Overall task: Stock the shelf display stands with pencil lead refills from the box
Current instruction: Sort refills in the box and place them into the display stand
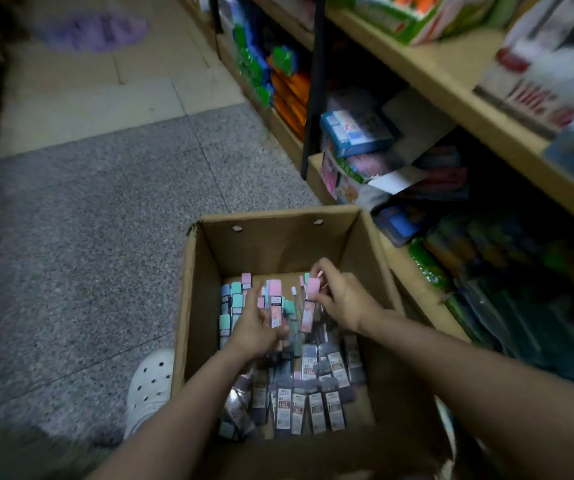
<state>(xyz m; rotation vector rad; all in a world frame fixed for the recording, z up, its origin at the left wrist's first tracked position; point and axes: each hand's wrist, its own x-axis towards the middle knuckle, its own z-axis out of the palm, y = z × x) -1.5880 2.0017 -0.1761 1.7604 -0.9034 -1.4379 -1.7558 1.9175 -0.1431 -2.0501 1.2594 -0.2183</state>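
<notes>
Both my forearms reach into the cardboard box [206, 282] at 6 o'clock: my left hand [256, 332] grips a refill bundle [275, 304], my right hand [342, 299] pinches a pink refill pack [310, 303].

We see grey speckled floor [88, 237] at centre left, beige tiles [105, 81] at upper left, wooden shelving [451, 84] along the right.

No text is legible: the refill packs' [316, 407] labels (and the shelf boxes [354, 131]) are blurred.

Open-topped box [271, 244], shelf [417, 285] alongside.
</notes>
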